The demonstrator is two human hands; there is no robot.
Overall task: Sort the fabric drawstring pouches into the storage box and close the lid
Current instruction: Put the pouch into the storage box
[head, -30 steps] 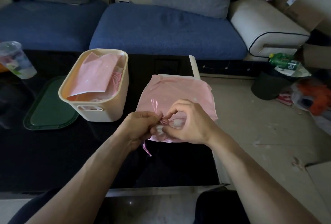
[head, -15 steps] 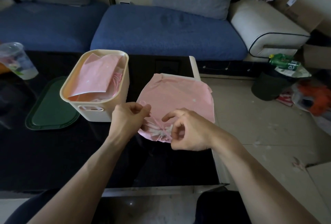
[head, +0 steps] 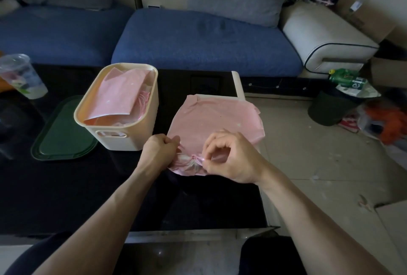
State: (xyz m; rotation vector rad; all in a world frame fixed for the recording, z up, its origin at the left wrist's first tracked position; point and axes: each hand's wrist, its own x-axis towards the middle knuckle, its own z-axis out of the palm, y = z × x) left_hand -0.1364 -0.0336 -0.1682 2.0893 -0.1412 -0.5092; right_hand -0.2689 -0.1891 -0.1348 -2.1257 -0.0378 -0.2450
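Left hand [head: 159, 151] and right hand [head: 231, 155] each pinch the gathered mouth of one pink pouch [head: 217, 120] lying flat on the tabletop [head: 66, 191]; one cream box [head: 123, 136], lid [head: 59, 136] off, holds another pouch.

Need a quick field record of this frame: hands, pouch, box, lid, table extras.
left hand: pinches the gathered edge of the pouch
right hand: pinches the same edge from the other side
pouch: pink, flat on the table, mouth cinched
box: cream, open, holds other pink pouches
lid: green, off, flat on the table left of the box
cup: clear plastic, far left
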